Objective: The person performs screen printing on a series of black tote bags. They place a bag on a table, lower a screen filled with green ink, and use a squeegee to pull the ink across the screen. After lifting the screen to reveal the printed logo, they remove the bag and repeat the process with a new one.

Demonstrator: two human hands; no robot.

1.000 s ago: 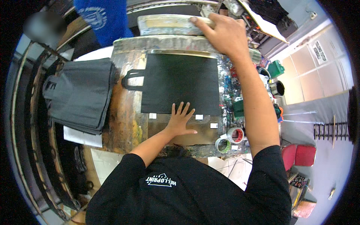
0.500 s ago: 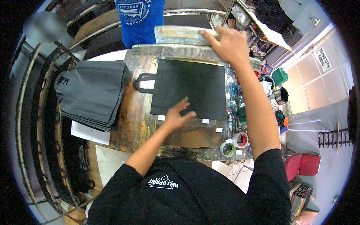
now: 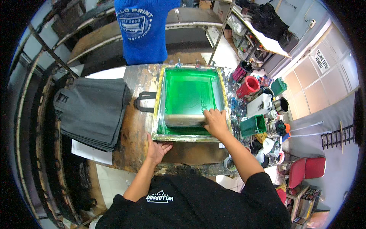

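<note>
A screen-printing frame (image 3: 227, 91) with green ink spread over its mesh (image 3: 185, 86) lies on the worktable. From beneath its left side sticks the handle of a black tote bag (image 3: 143, 102); the frame hides the rest of it. My right hand (image 3: 216, 122) is closed on the right end of a long squeegee (image 3: 185, 120), which lies crosswise on the mesh near the frame's front side. At the frame's front left corner is my left hand (image 3: 157, 151), open, fingers stretched out by the edge; I cannot tell whether it bears any weight.
A stack of dark tote bags (image 3: 93, 112) lies at the table's left. Ink tubs crowd the right side, among them a red one (image 3: 249, 86) and a green one (image 3: 253, 126). Beyond the table stands a person in a blue shirt (image 3: 141, 34). Racks line the left.
The raised frame has come down flat over the black bag. My right hand has moved from its far edge to the squeegee near the front. My left hand has drawn back toward me.
</note>
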